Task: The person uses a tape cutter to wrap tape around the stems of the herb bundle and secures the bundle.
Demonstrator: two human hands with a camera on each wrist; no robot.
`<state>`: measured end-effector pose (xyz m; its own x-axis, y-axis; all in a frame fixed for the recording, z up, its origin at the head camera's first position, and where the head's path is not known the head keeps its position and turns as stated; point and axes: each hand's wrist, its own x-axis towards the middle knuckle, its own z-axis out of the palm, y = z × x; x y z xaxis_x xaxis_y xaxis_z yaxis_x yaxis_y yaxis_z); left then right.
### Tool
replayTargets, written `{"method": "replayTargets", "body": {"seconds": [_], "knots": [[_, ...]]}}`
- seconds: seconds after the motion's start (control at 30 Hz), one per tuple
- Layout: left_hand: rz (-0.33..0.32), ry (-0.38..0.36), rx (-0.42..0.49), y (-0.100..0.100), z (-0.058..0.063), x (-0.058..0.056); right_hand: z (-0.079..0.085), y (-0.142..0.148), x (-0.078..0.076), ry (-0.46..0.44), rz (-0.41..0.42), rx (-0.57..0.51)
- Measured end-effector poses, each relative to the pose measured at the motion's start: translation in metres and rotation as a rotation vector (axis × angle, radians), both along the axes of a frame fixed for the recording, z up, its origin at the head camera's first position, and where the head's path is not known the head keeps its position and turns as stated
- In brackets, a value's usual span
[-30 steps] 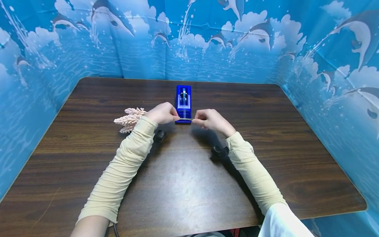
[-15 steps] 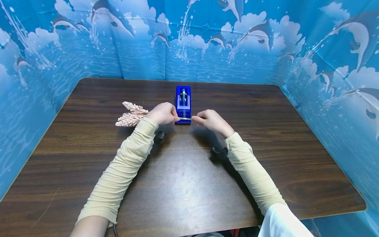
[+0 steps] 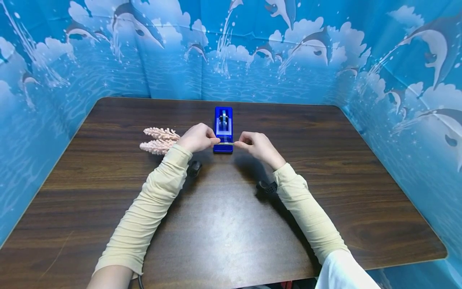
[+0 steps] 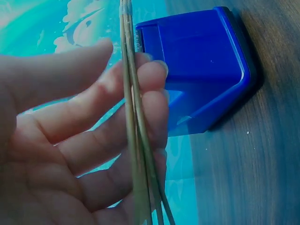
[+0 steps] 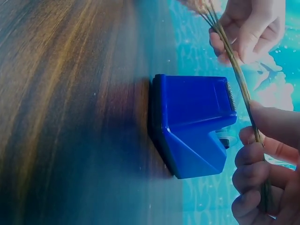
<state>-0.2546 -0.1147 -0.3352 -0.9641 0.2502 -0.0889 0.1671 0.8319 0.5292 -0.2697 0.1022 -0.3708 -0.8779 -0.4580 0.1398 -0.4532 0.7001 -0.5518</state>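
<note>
Pale pink flower sprigs point(image 3: 159, 141) stick out to the left of my left hand point(image 3: 199, 138) in the head view, held level above the table. Their thin green-brown stems point(image 4: 132, 93) lie across that hand's curled fingers in the left wrist view; a shiny band, perhaps clear tape, shows on them at the top. My right hand point(image 3: 258, 146) pinches the other end of the stems, its thumb point(image 5: 272, 119) and curled fingers on them in the right wrist view. A blue tape dispenser point(image 3: 223, 128) stands just beyond the stems, its toothed edge point(image 5: 230, 96) close to them.
The dark wood-grain table point(image 3: 223, 224) spreads all around. Blue dolphin-print curtains point(image 3: 231, 52) enclose its back and sides. Dark wrist devices point(image 3: 267, 186) hang below both forearms, and a cable point(image 3: 140, 281) trails by the left sleeve.
The pink sprigs swing up and then slightly down, as if the stems turn. My right fingers shift and regrip a little at the stem end. Both hands stay in front of the dispenser.
</note>
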Motion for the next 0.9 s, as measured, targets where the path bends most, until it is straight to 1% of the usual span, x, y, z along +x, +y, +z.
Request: {"method": "replayTargets", "body": {"seconds": [0.1,0.17,0.27,0.47,0.53,0.63,0.8,0.9], "knots": [[-0.012,-0.007,-0.031,0.0002,0.0000,-0.0002,0.0006,-0.0001,0.0011,0.000,-0.003,0.001],[-0.032,0.001,-0.051,0.0000,-0.0013,-0.0012,0.0004,-0.0004,0.0013,0.001,-0.002,0.006],[-0.058,-0.001,-0.070,-0.0012,-0.0030,-0.0031,0.0004,-0.0006,0.0010,-0.011,0.018,0.015],[-0.044,0.000,-0.086,-0.0020,-0.0049,-0.0039,-0.0003,-0.0003,-0.0010,-0.099,0.060,0.078],[-0.041,0.005,-0.089,-0.0016,-0.0043,-0.0033,-0.0006,-0.0004,-0.0012,-0.118,0.064,0.077],[-0.033,0.015,-0.085,-0.0008,-0.0035,-0.0025,-0.0017,-0.0001,-0.0020,-0.089,0.070,0.061],[-0.024,0.009,-0.071,0.0002,-0.0020,-0.0009,-0.0026,0.0002,-0.0025,-0.005,0.077,0.036],[-0.021,0.017,-0.071,0.0005,-0.0014,-0.0002,-0.0019,0.0002,-0.0020,-0.035,0.071,0.027]]}}
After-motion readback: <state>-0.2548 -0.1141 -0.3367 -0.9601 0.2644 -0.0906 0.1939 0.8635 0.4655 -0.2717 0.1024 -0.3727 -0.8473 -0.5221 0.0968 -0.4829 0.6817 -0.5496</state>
